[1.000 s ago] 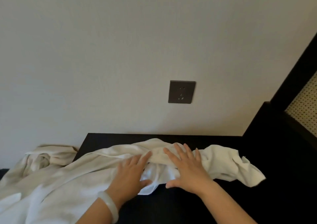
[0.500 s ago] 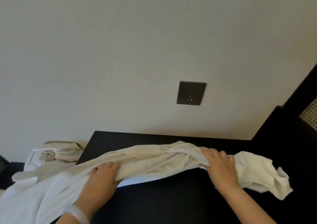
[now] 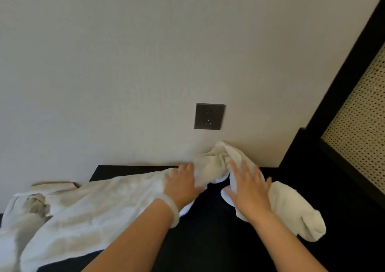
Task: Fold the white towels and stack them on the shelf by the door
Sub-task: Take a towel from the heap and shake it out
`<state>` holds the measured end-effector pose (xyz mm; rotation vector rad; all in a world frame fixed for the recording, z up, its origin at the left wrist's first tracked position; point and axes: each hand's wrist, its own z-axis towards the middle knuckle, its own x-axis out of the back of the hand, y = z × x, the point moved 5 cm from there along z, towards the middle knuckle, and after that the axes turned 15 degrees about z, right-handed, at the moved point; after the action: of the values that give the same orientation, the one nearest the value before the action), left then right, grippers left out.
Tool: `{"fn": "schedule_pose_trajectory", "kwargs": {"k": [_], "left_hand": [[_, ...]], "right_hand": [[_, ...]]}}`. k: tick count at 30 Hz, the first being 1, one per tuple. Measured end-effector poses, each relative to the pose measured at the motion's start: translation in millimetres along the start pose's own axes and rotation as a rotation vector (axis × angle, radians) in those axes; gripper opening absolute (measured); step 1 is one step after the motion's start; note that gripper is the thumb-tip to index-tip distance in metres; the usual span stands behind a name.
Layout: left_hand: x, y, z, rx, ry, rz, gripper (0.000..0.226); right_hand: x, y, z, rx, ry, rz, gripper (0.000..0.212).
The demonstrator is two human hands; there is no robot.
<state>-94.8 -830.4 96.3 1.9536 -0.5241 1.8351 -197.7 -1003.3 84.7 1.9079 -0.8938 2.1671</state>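
Note:
A long crumpled white towel [image 3: 108, 198] lies across the black shelf top [image 3: 208, 240] and trails off its left edge. My left hand [image 3: 183, 185], a pale bangle on its wrist, rests on the towel near the middle, fingers stretched toward the wall. My right hand [image 3: 249, 190] presses flat on the towel's right part with spread fingers. Between the two hands the cloth is bunched into a hump [image 3: 218, 161] against the wall. The towel's right end [image 3: 295, 213] lies loose on the black top.
A cream wall stands right behind the shelf top, with a dark socket plate [image 3: 209, 116] above the hump. A black frame with a perforated cane panel [image 3: 362, 125] rises at the right. More white cloth [image 3: 23, 207] is heaped at the lower left.
Both hands have come closer together and moved toward the wall, pushing the towel's middle up into a hump. The hands, gripping the rolled cloth half a second ago, now lie flat on it.

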Motion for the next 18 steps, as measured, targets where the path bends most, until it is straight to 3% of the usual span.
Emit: {"fn": "schedule_pose_trajectory", "kwargs": {"k": [2, 5, 10, 12, 14, 16, 18], "left_hand": [[-34, -28, -18, 0.002, -0.112, 0.093, 0.085], [-70, -75, -52, -0.005, -0.119, 0.138, 0.088], [-103, -127, -91, -0.061, -0.113, 0.060, 0.123], [-102, -127, -100, -0.109, -0.101, 0.050, 0.110], [-84, -122, -100, -0.066, 0.044, 0.069, 0.061], [-56, -116, -87, 0.038, 0.098, 0.116, 0.024], [-27, -107, -66, 0.149, 0.146, -0.063, 0.016]], "right_hand": [[-38, 15, -10, 0.047, -0.091, -0.107, 0.090], [-57, 32, -10, 0.109, 0.053, -0.140, 0.090], [-40, 24, -6, 0.130, 0.089, 0.080, 0.075], [-21, 29, -3, 0.006, 0.062, 0.418, 0.057], [4, 33, -2, -0.072, 0.126, 0.841, 0.039], [36, 33, 0, -0.080, 0.251, 1.039, 0.028], [62, 31, -2, -0.105, 0.292, 1.190, 0.024]]}}
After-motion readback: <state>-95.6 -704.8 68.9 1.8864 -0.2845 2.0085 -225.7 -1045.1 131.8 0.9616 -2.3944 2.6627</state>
